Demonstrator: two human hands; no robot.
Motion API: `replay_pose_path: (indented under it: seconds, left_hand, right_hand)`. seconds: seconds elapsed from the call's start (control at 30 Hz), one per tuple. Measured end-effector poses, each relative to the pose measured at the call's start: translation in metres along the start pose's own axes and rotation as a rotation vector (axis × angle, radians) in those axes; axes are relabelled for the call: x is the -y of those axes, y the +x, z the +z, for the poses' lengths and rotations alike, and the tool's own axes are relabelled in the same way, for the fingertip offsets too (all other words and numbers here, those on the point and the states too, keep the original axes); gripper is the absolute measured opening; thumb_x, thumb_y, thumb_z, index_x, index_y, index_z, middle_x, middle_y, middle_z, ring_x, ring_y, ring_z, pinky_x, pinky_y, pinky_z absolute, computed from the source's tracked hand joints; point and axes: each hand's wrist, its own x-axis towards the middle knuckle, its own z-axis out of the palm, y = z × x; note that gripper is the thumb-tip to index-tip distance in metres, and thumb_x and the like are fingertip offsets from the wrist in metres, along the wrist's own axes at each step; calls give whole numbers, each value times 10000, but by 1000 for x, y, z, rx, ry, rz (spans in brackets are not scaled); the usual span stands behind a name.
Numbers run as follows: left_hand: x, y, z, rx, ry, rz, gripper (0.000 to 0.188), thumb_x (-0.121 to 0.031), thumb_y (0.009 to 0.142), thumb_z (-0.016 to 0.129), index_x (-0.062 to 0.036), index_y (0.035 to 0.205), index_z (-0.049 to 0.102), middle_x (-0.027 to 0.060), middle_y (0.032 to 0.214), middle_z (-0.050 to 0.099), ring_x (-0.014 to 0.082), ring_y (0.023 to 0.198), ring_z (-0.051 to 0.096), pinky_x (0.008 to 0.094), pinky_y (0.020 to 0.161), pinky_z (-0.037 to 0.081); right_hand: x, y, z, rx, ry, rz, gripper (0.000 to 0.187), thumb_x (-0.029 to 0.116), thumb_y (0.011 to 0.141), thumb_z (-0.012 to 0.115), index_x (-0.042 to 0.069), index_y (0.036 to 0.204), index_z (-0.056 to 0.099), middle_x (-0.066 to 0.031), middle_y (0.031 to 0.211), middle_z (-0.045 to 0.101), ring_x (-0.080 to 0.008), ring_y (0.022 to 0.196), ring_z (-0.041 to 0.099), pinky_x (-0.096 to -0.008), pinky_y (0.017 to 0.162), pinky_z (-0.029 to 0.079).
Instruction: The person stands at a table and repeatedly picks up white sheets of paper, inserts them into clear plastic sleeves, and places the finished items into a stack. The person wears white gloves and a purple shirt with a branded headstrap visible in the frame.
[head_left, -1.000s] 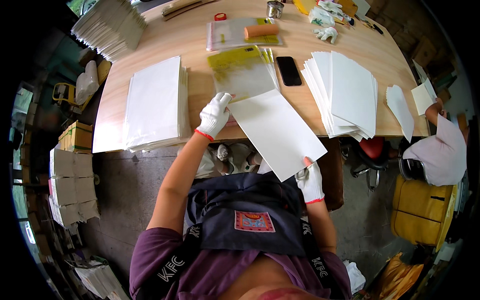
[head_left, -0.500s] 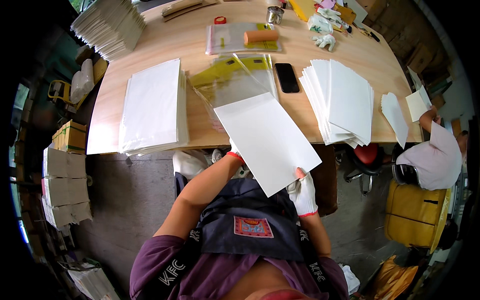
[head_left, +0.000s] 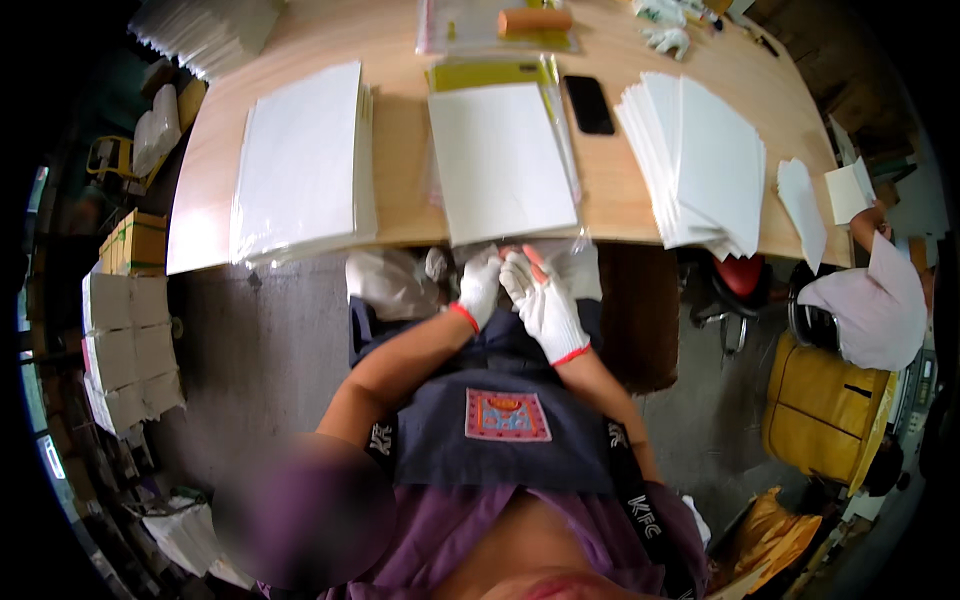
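Observation:
A white sheet of card [head_left: 505, 165] lies in or on a clear plastic bag [head_left: 572, 180] with a yellow-green band, at the table's front edge. Just below the card, both my hands wear white gloves with red cuffs. My left hand [head_left: 480, 285] is closed at the bag's near edge and seems to pinch the film. Close beside it, my right hand [head_left: 543, 305] has bare fingertips drawn together at that same edge. The thin film between the fingers is hard to make out.
Left of the card lies a stack of bagged white sheets [head_left: 300, 160]. To its right are a black phone [head_left: 590, 105] and a fanned pile of white card [head_left: 705, 165]. More bags with an orange roll [head_left: 535, 21] lie behind. Another person [head_left: 865, 300] sits at the right.
The white card has gone from my hands onto the clear bag and now lies nearly straight. Both hands have come together at the bag's near edge. The view has tilted lower.

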Motion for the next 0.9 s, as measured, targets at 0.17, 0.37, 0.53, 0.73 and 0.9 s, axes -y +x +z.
replay_pose_path:
  seconds: [0.17, 0.37, 0.53, 0.73, 0.9]
  left_hand:
    - [-25, -39, -17, -118, 68, -95, 226, -139, 931, 492, -64, 1140, 537, 100, 970, 649, 232, 737, 651, 345, 639, 557]
    - [-98, -68, -11, -181, 331, -21, 159, -95, 925, 464, 1, 1026, 541, 124, 872, 638, 183, 668, 641, 286, 553, 541]
    - [-110, -66, -2, -170, 384, 18, 185, -72, 899, 493, 33, 1042, 545, 130, 863, 643, 189, 651, 645, 284, 559, 557]
    - [-102, -55, -14, -301, 209, 85, 156, -103, 889, 550, 36, 954, 581, 140, 839, 669, 220, 674, 676, 297, 547, 565]
    - [-116, -76, -7, -255, 360, -71, 208, -117, 916, 524, 35, 1057, 543, 168, 956, 667, 195, 693, 666, 271, 547, 547]
  right_hand:
    - [13, 0, 41, 30, -1100, 39, 253, 132, 914, 539, 56, 1155, 553, -81, 808, 664, -167, 616, 642, -262, 550, 516]
    - [-14, 40, 61, 222, -2242, -363, 198, 237, 891, 542, 138, 1062, 533, -85, 823, 676, -263, 738, 671, -366, 614, 506]
    - [-25, 62, 54, 335, -2432, -529, 185, 253, 860, 547, 119, 980, 511, -80, 726, 654, -291, 659, 658, -422, 544, 494]
    - [21, 16, 42, 100, -1155, -39, 86, 73, 831, 565, 81, 914, 545, -110, 780, 642, -189, 667, 641, -320, 537, 507]
    - [117, -8, 3, -259, -1220, -439, 50, 53, 908, 537, 31, 863, 535, -23, 721, 578, -55, 517, 481, -194, 489, 425]
